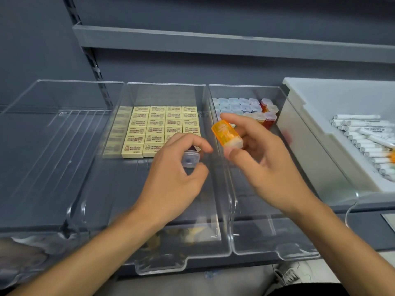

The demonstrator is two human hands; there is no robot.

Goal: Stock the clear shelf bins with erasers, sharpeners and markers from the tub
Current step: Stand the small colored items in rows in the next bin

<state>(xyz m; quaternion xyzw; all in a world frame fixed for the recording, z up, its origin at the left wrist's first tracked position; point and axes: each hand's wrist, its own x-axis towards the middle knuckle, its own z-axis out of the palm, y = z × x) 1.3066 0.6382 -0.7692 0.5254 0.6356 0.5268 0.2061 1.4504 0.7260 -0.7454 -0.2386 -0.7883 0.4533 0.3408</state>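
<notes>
Clear plastic bins stand side by side on a dark grey shelf (367, 229), and the left bin (27, 99) shows only its ribbed floor. The middle bin (166, 90) holds cream-coloured erasers (158, 124) laid flat in neat rows at its back half, each printed in brown with a small rabbit drawing and the word "miffy"; the finer print beneath is too small to read. Over the front right part of this bin hovers the left hand (173, 174), its fingers curled round a small sharpener (190, 159) with a pale, clear cap end turned toward the camera and a dark red body showing behind the fingertips. Just beside it, above the wall between the middle and right bins, the right hand (269, 163) pinches an orange sharpener (227, 135) between thumb and forefinger, tilted, with its whitish end lowest; the remaining fingers are loosely bent behind it. The two hands are near each other but apart. The right bin (256, 231) has upright sharpeners (243, 105) packed in its back corner, pale blue ones to the left and orange and red ones to the right. Further right sits the white tub (310, 133), touching that bin's side, with white markers (363, 133) piled lying down inside; their lettering is too blurred to make out.
</notes>
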